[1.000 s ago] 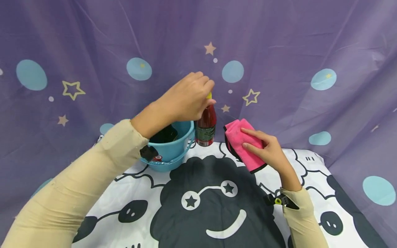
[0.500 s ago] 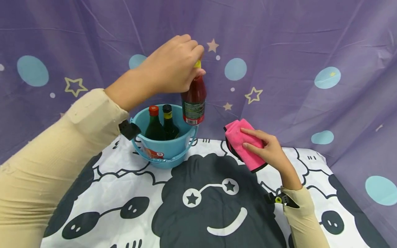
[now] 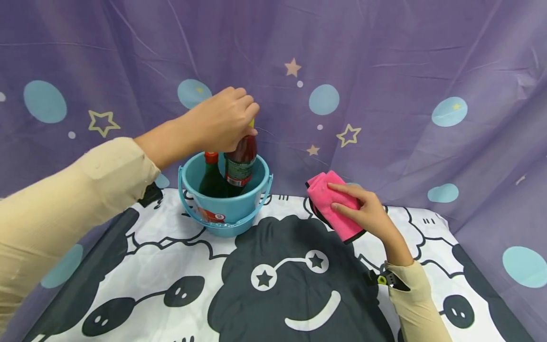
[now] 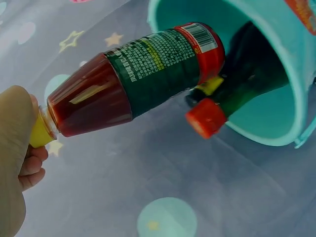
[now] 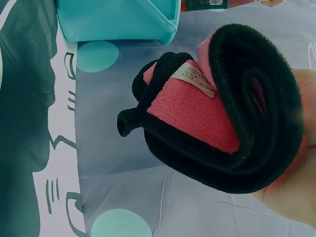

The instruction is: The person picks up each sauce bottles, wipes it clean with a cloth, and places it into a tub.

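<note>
My left hand (image 3: 224,121) grips the yellow cap of a red sauce bottle (image 3: 241,154), whose base overlaps the mouth of the blue bucket (image 3: 231,206). In the left wrist view the sauce bottle (image 4: 148,79) shows a green label and points base-first at the bucket (image 4: 296,98). Inside the bucket stand a dark bottle with a red cap (image 3: 212,175) and a second one with a black cap (image 4: 195,98). My right hand (image 3: 363,209) holds a folded pink towel (image 3: 335,202) with black edging, thumb and fingers around it. From the right wrist the towel (image 5: 192,108) appears rolled, its small label showing.
The bucket's handle (image 3: 268,187) hangs down at its front. A sheet with black and white sheep (image 3: 299,270) covers the surface. Behind it hangs a purple curtain (image 3: 380,118) with stars and blue spots.
My left hand has lifted the sauce bottle from beside the bucket, carried it left over the mouth and lowered it. My right hand with the towel has barely moved.
</note>
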